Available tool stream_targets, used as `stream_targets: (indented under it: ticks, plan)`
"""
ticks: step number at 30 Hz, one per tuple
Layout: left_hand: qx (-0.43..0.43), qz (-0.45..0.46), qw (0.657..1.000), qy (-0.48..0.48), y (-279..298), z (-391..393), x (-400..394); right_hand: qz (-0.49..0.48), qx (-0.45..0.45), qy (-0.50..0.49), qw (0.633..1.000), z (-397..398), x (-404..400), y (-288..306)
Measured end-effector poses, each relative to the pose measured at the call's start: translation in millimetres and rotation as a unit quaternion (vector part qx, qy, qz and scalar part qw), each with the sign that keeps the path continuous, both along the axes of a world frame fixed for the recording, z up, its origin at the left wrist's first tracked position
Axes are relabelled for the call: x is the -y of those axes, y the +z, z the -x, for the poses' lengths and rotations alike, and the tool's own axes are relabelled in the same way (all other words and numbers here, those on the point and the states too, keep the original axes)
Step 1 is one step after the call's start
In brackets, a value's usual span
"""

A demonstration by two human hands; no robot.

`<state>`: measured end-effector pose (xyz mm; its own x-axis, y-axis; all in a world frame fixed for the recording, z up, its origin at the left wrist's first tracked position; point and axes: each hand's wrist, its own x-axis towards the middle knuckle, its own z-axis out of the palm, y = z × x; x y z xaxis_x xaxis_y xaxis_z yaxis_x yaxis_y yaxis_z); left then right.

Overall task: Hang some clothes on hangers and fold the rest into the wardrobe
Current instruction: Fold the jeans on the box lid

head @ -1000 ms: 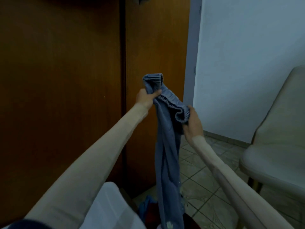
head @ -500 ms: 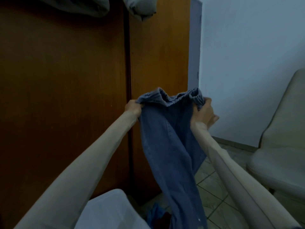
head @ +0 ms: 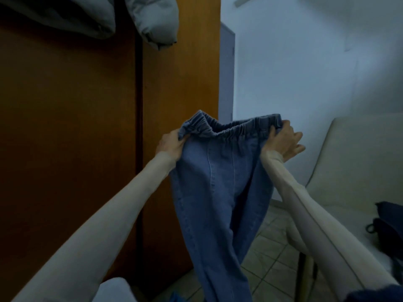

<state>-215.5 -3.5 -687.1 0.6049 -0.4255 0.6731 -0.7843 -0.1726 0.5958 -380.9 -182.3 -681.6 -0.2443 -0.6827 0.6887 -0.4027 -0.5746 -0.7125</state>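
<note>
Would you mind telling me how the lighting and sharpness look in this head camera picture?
Head view: dim and blue-tinted, the wardrobe doors nearly lost in shadow; the wall is brightest; the jeans and both hands read fairly sharp; wide-angle bending shows toward the edges.

There is a single view, from a wide-angle camera worn on the person's head, looking forward and slightly down along both outstretched, pale-sleeved arms, so the left hand [head: 169, 147] and right hand [head: 283, 142] sit near the middle of the frame, close to the lens. It faces the tall brown wooden wardrobe doors [head: 65, 138] at close range on the left, with the pale blue-white wall [head: 316, 73] and the cream padded chair [head: 359, 166] further off on the right. The beige tiled floor [head: 268, 264] shows at the bottom edge, and straight lines bow toward the corners.
</note>
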Motion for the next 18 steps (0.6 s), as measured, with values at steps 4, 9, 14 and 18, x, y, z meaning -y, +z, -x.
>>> stream_targets:
  ticks: [4, 9, 14, 18]
  plan:
    - [0.026, -0.002, 1.0, 0.0, -0.7, 19.1, 26.2, 0.013, 0.016, -0.012, 1.0, 22.0, 16.1, 14.6]
    - [0.119, -0.01, 0.993, 0.022, 1.3, 29.0, 39.9, 0.014, 0.064, 0.033, 0.997, 34.7, 26.5, 22.9]
    - [0.101, -0.024, 0.993, -0.047, -14.0, 19.3, 31.9, -0.055, 0.097, 0.103, 0.988, 24.9, 28.9, 10.3]
    - [-0.031, -0.11, 0.983, -0.146, -27.8, 0.7, -4.5, -0.073, -0.021, 0.087, 0.993, -7.2, 17.2, -13.1]
